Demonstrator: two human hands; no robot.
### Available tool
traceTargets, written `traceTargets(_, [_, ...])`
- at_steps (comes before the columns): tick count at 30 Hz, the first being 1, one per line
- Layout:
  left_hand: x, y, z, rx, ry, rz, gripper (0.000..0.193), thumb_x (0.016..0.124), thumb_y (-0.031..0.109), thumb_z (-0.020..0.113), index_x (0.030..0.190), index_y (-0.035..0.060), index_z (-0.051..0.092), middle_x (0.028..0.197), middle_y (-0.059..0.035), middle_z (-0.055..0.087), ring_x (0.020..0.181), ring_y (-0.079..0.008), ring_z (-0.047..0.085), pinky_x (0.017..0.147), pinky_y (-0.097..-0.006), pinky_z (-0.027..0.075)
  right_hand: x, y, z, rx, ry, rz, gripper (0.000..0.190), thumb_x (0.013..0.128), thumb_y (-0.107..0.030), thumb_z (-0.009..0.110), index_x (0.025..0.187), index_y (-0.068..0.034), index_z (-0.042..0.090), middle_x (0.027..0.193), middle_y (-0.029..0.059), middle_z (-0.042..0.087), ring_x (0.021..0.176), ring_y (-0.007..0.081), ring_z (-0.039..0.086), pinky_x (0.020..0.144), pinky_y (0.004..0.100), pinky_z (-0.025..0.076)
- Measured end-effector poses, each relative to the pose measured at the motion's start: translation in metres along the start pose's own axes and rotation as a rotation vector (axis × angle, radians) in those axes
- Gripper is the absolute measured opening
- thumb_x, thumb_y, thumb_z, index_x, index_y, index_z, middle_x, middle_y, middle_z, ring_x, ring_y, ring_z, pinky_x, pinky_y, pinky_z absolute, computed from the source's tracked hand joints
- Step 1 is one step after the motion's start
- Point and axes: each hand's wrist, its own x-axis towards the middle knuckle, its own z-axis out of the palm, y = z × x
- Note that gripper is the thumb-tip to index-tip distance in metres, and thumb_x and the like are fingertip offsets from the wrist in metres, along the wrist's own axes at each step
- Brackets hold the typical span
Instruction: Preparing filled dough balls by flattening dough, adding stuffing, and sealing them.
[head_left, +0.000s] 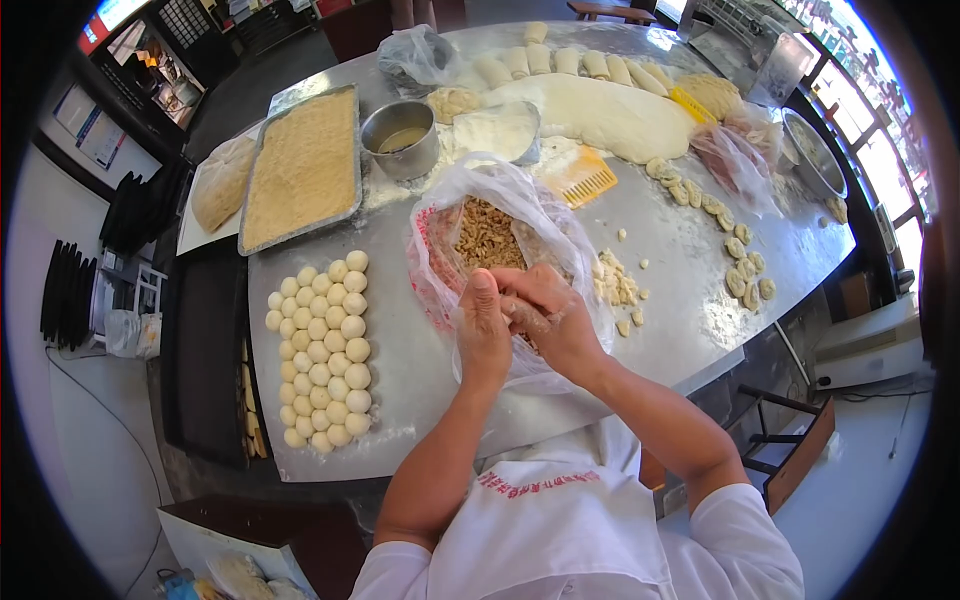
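My left hand (484, 319) and my right hand (551, 307) meet above an open plastic bag (427, 259) of brown crumbly filling (487, 232). Between the fingers shows a small pale bit, seemingly a piece of dough (507, 319); the hands hide most of it. The left thumb points up, while the right fingers are bent around towards it. Right of the bag lies a loose heap of small dough pieces (616, 279). On the left, round dough balls (319, 352) sit in close rows on the metal table (420, 420).
A tray of yellowish crumb (304, 161) and a metal pot (401, 142) stand at the back left. Beyond the bag are a yellow scraper (589, 178), a large dough sheet (600, 112) and several dough rolls (566, 61). Flattened dough pieces (739, 262) trail along the right.
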Motion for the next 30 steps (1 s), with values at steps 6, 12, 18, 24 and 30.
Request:
traceTargets(6, [-0.002,0.012,0.023,-0.024,0.045,0.295,0.067,0.101,0.06,0.056,0.136,0.002,0.055,0.111,-0.0127,0.071,0.107,-0.0211,0.064,0.097,-0.0374,0.051,-0.01,0.031,0.009,0.734,-0.053,0.437,0.046,0.108,-0.045,0.055,0.117,-0.001,0.067,0.1,0.0051,0.064,0.085,0.0099,0.06,0.072,0.0266,0.051])
traceTargets(12, [-0.003,0.037,-0.006,0.747,-0.278,0.485,0.074,0.074,0.02,0.093,0.136,0.0057,0.055,0.135,-0.0136,0.065,0.123,-0.0291,0.064,0.105,-0.0389,0.051,-0.005,0.004,-0.03,0.34,-0.244,0.408,0.052,0.106,-0.052,0.056,0.114,-0.002,0.067,0.088,0.0045,0.064,0.079,0.0109,0.059,0.073,0.0272,0.049])
traceTargets(18, [0.002,0.031,-0.002,0.71,-0.281,0.694,0.059,0.068,0.008,0.088,0.119,0.0055,0.06,0.125,-0.0144,0.07,0.113,-0.0349,0.068,0.095,-0.045,0.056,-0.003,-0.026,-0.03,0.069,-0.298,0.326,0.047,0.101,-0.045,0.066,0.117,-0.001,0.067,0.092,0.0048,0.066,0.083,0.0128,0.059,0.075,0.0292,0.048])
traceTargets(24, [-0.003,0.02,0.008,0.356,-0.202,0.46,0.041,0.078,0.008,0.086,0.111,0.0054,0.062,0.122,-0.0129,0.071,0.11,-0.027,0.07,0.088,-0.0404,0.059,-0.005,-0.025,-0.029,0.471,-0.274,0.471,0.037,0.099,-0.035,0.067,0.117,-0.003,0.066,0.096,0.0038,0.065,0.089,0.0135,0.062,0.084,0.0309,0.052])
traceTargets(30, [-0.003,0.029,0.026,0.058,-0.014,0.002,0.025,0.091,0.018,0.079,0.105,0.0037,0.063,0.117,-0.013,0.071,0.107,-0.0224,0.069,0.083,-0.0378,0.058,0.0,-0.004,-0.022,0.704,-0.194,0.542,0.026,0.096,-0.028,0.071,0.107,-0.005,0.066,0.091,0.0006,0.063,0.084,0.011,0.063,0.081,0.0287,0.055])
